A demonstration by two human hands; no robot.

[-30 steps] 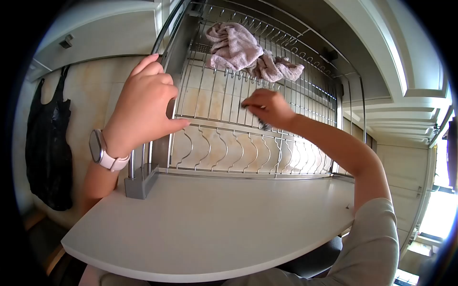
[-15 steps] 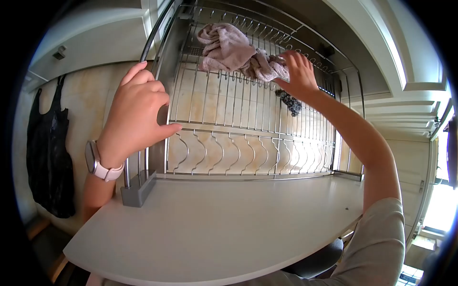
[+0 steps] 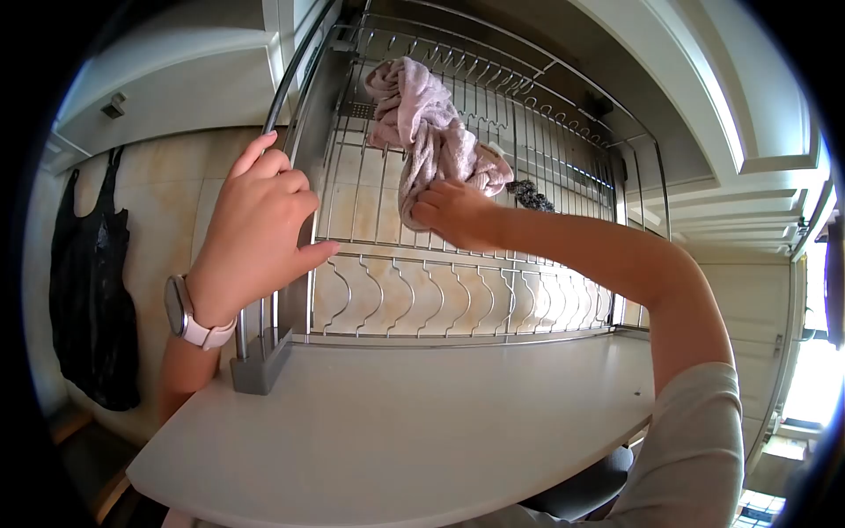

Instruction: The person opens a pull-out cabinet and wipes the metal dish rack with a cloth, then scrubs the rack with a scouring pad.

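My right hand (image 3: 458, 211) is closed on the lower end of a crumpled pinkish cloth (image 3: 431, 123). The rest of that cloth lies bunched across the wires of a pull-out metal rack (image 3: 396, 246). Over the rack's left side is my left hand (image 3: 264, 216), its thumb stretched out and apart from the loosely bent fingers. One fingertip reaches the metal side rail (image 3: 282, 101); nothing shows in that hand. Just right of the cloth, a dark wire scrubber (image 3: 531, 195) rests in the rack, partly hidden behind my right forearm.
The rack's pale front panel (image 3: 422, 414) stands nearest to me, with a grey bracket (image 3: 255, 370) at its left corner. A black bag-like item (image 3: 92, 299) hangs at the far left. White cabinets (image 3: 194, 79) flank both sides, over a tiled floor.
My right hand has moved left and toward me, dragging one end of the cloth with it. The scrubber is now partly covered by my forearm. My left hand stays at the rack's side.
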